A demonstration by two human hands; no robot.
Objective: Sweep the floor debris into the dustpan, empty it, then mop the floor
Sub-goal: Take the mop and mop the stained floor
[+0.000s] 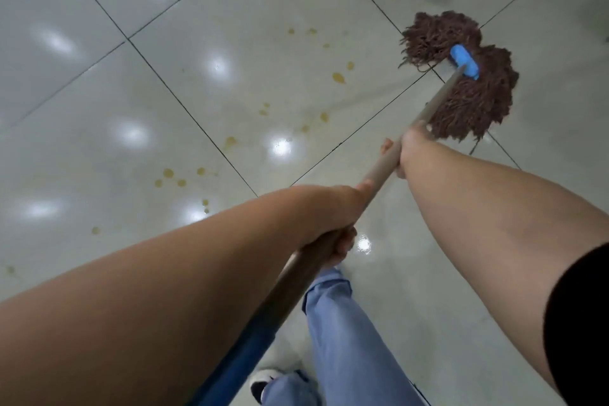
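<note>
**Operator:** With both hands on the mop handle [428,109], what is the current state?

**Supervisor:** The right hand [407,150] wraps the handle at the forward position, fingers curled round it. The left hand [333,224] wraps it nearer the body. Both grips are closed on the handle. The mop head [468,76] (brown strands, blue clamp [465,62]) lies flat on the tiled floor [99,10] at far right, across a grout line.

**Operator:** Where is the work still to be done?

**Supervisor:** Yellowish spots [338,77] are scattered over the tiles to the left of the mop head, from just beside it down to the near left. No dustpan or loose debris is in view, so the mopping stage appears to be in hand.

**Operator:** What could go wrong from here?

**Supervisor:** Three faults are likely.
1. Smearing: a single light pass would probably spread the spots rather than lift them.
2. Missed spots: the near-left ones lie well apart from the head and call for a long sweep.
3. Slipping: the tile near the shoe [263,381] shows a wet sheen, and stepping onto it could cost footing.
</note>
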